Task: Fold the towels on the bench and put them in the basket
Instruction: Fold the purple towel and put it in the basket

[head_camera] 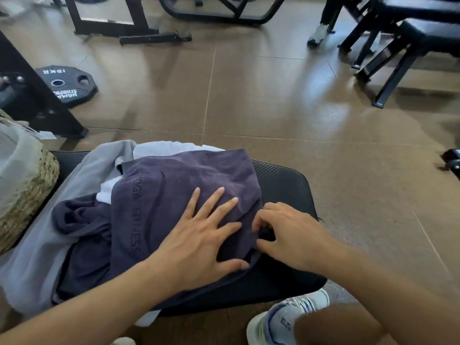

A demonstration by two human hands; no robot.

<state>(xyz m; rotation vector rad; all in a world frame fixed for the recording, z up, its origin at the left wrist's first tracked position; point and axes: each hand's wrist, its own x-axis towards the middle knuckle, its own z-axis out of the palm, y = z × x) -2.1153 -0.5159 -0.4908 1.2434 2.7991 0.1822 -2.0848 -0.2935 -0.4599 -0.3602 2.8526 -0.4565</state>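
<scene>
Presently catalogued, largest to smallest:

Bench: black padded gym bench point(281, 180) with a ribbed top; it bore the whole heap of towels, its right part bare.

Basket: woven straw basket point(29, 190) stood at the left end of the bench, touching the grey towel; a pale cloth lined or filled it, which of the two could not be told.

Grey towel: light grey towel point(52, 220) lay lowest in the heap, unfolded and draped toward the near-left edge. Judged soft and limp; best taken by two corners.

Navy towel, upper: dark navy towel point(174, 185) marked "YOGA FITNESS" lay on top of the heap, partly doubled over, its right edge near the middle of the bench. Judged light, floppy, with a napped surface that would not slip; it would sag unless held at an edge or corner and would need smoothing flat.

Navy towel, lower: second dark navy cloth point(82, 220) was bunched beneath and left of the first; whether a separate towel could not be told.

White towel: white towel point(164, 149) showed in patches at the far side and under the navy one.

Left hand: left hand point(199, 240) lay flat on the upper navy towel, fingers straight and spread, pressing, gripping nothing.

Right hand: right hand point(288, 232) was at the towel's right edge, fingers curled, pinching the hem.
</scene>
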